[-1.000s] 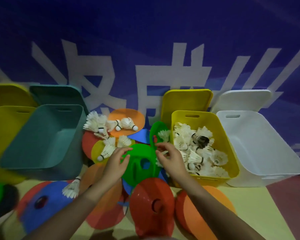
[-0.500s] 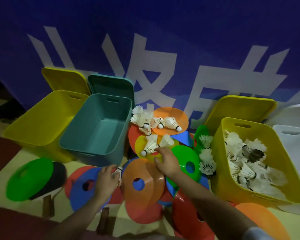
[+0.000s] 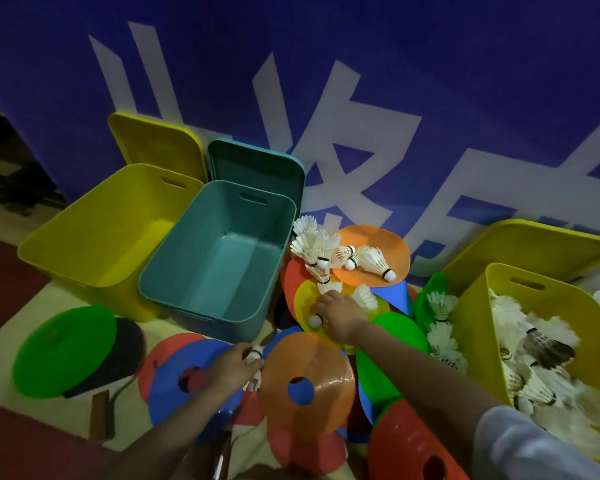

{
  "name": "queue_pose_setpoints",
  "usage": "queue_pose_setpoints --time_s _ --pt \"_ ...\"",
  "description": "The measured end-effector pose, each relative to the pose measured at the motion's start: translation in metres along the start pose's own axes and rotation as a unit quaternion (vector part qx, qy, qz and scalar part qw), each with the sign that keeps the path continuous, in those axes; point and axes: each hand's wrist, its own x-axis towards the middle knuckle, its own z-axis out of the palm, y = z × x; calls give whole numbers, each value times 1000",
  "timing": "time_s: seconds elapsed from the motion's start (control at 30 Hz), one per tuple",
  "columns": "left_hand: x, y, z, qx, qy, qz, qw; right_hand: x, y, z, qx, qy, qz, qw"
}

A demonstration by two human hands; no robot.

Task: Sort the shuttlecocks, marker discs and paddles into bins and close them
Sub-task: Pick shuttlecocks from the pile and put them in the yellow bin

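1. The right hand (image 3: 340, 315) grips a shuttlecock (image 3: 315, 321) on the yellow marker disc (image 3: 305, 303).
2. The left hand (image 3: 234, 367) pinches another shuttlecock (image 3: 255, 355) over the blue marker disc (image 3: 174, 386).
3. An orange marker disc (image 3: 312, 368) lies between the arms (1 hole at its centre).
4. Behind stands the teal bin (image 3: 219, 265); the yellow bin (image 3: 475, 320) at right holds many shuttlecocks.

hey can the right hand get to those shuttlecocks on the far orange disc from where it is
Probably yes. The right hand grips a shuttlecock on the yellow disc, just short of the orange disc; nothing stands between. It would have to drop its shuttlecock first.
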Motion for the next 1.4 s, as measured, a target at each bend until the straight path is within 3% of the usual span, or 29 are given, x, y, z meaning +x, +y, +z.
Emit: queue_pose_setpoints --time_s 0.13,0.3,0.37,0.47,0.53,0.63,0.77,0.87,1.03,1.1,1.23,1.4 --pt "-1 -1 1 17 15 2 1000 8 4 1 -50 13 -21 998" --pt "-6 -4 -1 -71 20 55 996 0 4 5 115 165 -15 979" --pt "-12 -2 -3 -98 24 76 992 -13 2 5 196 253 0 947" --pt "-24 7 -6 -120 31 103 987 -35 2 1 269 319 52 907" --pt "-33 19 -5 -124 24 123 984 -52 2 -2 335 334 88 877" --pt "-45 45 -2 -119 -1 170 978 -80 3 -7 482 338 143 795" --pt "-55 89 14 -122 -35 227 966 -123 5 -9 573 344 174 724" --pt "-61 124 36 -122 -37 244 961 -155 14 -3 611 364 206 672" --pt "-68 185 74 -118 -95 282 947 -218 51 12 617 398 275 620" --pt "-69 215 88 -113 -106 300 941 -243 66 11 629 392 275 612" --pt "-77 275 120 -131 -114 332 927 -281 90 3 606 360 241 667" --pt "-83 337 157 -167 -110 347 916 -320 133 0 586 410 274 643"
